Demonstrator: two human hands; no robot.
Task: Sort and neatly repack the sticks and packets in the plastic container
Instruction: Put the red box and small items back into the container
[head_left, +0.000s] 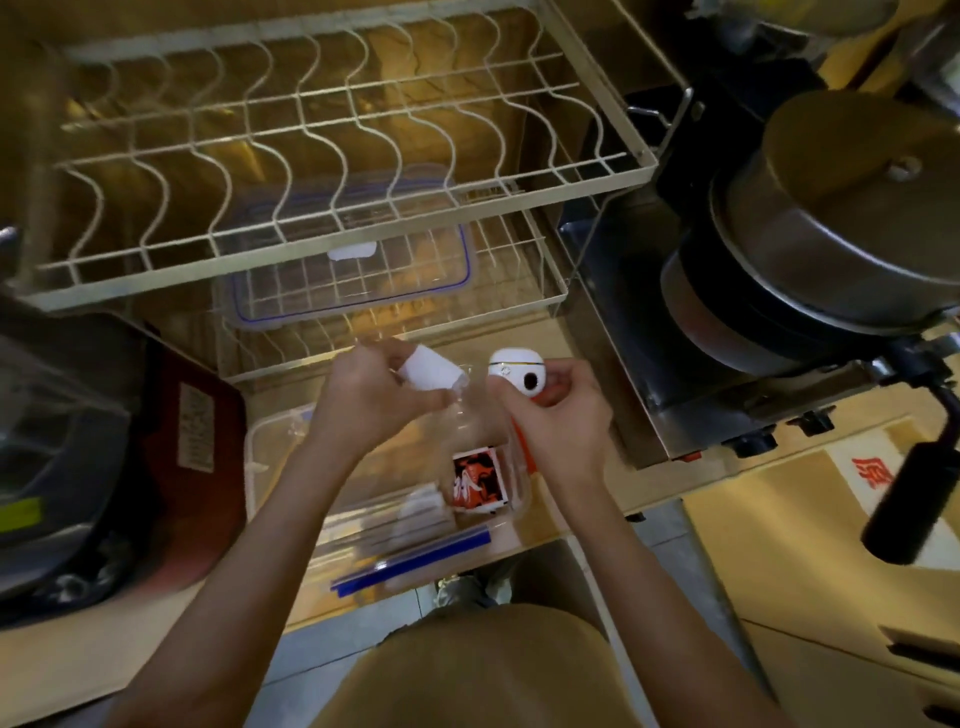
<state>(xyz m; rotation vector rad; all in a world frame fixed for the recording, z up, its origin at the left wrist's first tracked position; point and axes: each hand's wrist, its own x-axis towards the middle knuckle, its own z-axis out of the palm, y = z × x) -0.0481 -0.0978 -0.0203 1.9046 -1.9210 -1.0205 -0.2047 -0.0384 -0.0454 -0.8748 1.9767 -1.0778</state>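
Observation:
A clear plastic container (270, 457) with blue clips sits on the counter below my hands. Inside lie several wrapped sticks (410, 514) and a red, black and white packet (478, 480). My left hand (363, 395) is closed on a white packet (431, 370) above the container. My right hand (561, 415) grips a small white round object (519, 371) with a black dot. A thin clear wrapper hangs between both hands. An orange packet (522, 447) peeks out under my right wrist.
The container's clear lid (353, 265) with a blue seal rests on the lower tier of a wire dish rack (332, 156). Stacked metal pots (831, 223) stand at right, a black handle (914, 499) juts out, and a dark red box (192, 415) is at left.

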